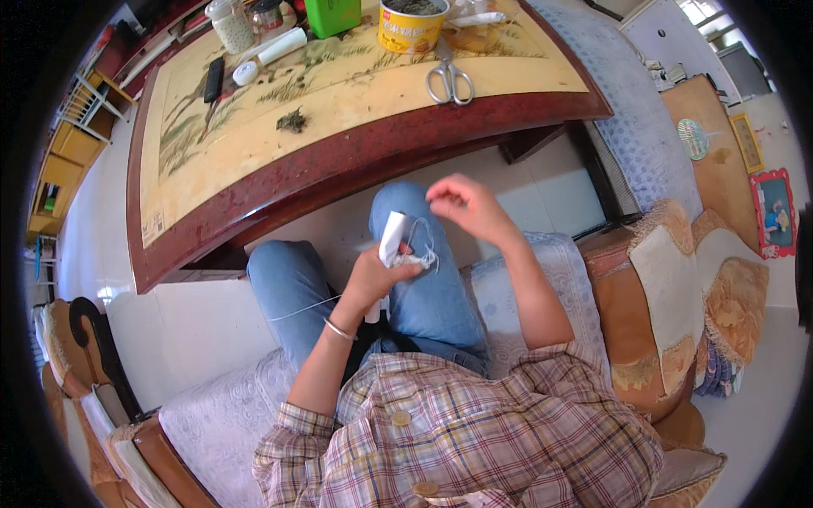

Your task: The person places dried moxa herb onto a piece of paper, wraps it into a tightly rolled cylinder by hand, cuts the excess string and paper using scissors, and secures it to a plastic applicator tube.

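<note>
My left hand (pixel 369 279) grips a white paper roll (pixel 392 239), held upright above my lap. A tangle of white string (pixel 429 257) loops out beside the roll, close to my left thumb. One strand of the string trails left across my jeans from under the hand. Up and to the right of the roll, my right hand (pixel 471 211) is raised over my knee with its fingers curled. It is apart from the roll, and whether a thread lies between its fingertips cannot be made out.
On the wooden table (pixel 356 136) ahead lie scissors (pixel 450 84), a clump of dried herb (pixel 292 120), a black remote control (pixel 215 80) and another white roll (pixel 282 46). A yellow tub (pixel 411 32) of dark dried matter, a green container (pixel 333 14) and a jar (pixel 230 26) stand farther back.
</note>
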Motion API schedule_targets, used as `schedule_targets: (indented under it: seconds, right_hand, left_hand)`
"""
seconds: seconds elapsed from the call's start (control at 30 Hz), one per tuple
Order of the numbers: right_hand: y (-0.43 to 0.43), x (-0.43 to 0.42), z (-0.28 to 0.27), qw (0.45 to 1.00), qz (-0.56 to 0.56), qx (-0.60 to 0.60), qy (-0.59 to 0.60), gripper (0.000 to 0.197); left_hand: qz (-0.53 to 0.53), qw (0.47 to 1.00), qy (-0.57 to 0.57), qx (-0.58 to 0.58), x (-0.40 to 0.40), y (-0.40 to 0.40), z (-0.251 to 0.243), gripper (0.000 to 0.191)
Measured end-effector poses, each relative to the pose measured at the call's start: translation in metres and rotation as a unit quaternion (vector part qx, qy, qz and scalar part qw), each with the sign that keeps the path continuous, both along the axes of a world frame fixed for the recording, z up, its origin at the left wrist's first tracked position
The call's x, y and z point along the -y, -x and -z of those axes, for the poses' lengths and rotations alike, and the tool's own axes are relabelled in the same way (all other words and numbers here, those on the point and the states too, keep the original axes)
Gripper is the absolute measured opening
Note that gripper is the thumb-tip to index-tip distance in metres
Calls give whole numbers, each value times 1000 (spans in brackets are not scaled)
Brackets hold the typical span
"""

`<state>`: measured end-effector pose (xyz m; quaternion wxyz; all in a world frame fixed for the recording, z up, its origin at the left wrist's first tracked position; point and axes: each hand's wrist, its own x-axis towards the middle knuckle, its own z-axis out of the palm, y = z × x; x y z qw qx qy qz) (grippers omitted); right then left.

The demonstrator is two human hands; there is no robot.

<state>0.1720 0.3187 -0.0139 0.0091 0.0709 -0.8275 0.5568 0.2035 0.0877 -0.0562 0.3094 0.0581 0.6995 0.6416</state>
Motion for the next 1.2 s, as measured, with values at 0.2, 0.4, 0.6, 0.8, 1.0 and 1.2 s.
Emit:
schedule_targets:
  seconds: [0.2, 0.4, 0.6, 0.8, 1.0, 1.2]
  right_hand:
    - [155, -40, -8, 925, 259, -201, -192, 14]
    - [231, -71, 13, 873, 244, 5, -422, 59]
    - [70, -52, -5, 988, 81, 96, 92, 61]
    - [-134, -26, 7, 850, -118, 272, 436, 76]
    - [-184, 8, -3, 642, -90, 380, 660, 75]
    - [-186, 12, 6, 624, -131, 403, 656, 70]
  left_hand:
    - [-63, 985, 87, -134, -19, -3, 6, 31]
    - [-146, 987, -47, 48, -31, 8, -11, 23]
    - [-215, 950, -168, 152, -13, 2, 2, 24]
    - [-185, 929, -281, 152, -20, 0, 2, 20]
    - [-148, 913, -344, 159, -26, 3, -2, 27]
    - [-88, 932, -331, 121, -30, 4, -17, 41]
